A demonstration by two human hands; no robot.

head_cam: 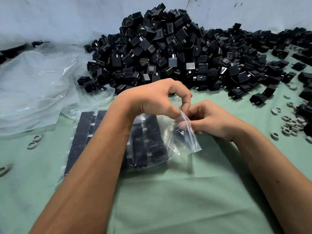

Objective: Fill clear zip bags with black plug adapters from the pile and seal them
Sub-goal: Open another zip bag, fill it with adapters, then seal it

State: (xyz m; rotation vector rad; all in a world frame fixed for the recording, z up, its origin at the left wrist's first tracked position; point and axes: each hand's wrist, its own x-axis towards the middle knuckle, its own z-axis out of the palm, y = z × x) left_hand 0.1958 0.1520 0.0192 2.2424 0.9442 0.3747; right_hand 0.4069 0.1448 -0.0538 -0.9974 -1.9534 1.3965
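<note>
A small clear zip bag [184,141] hangs above the green table between my two hands, with a black plug adapter [178,130] inside it. My left hand [157,98] pinches the bag's top edge from above with thumb and fingers. My right hand [209,120] grips the same top edge from the right, fingers curled. A big pile of black plug adapters [168,53] rises just behind my hands. Filled bags of adapters [148,146] lie in rows under my left forearm.
Crumpled clear plastic sheeting [37,88] covers the left of the table. Small white rings [293,125] lie scattered at the right, and a few white rings [34,141] at the left. Loose adapters [263,95] spread to the right edge. The green cloth [177,200] stretches toward me.
</note>
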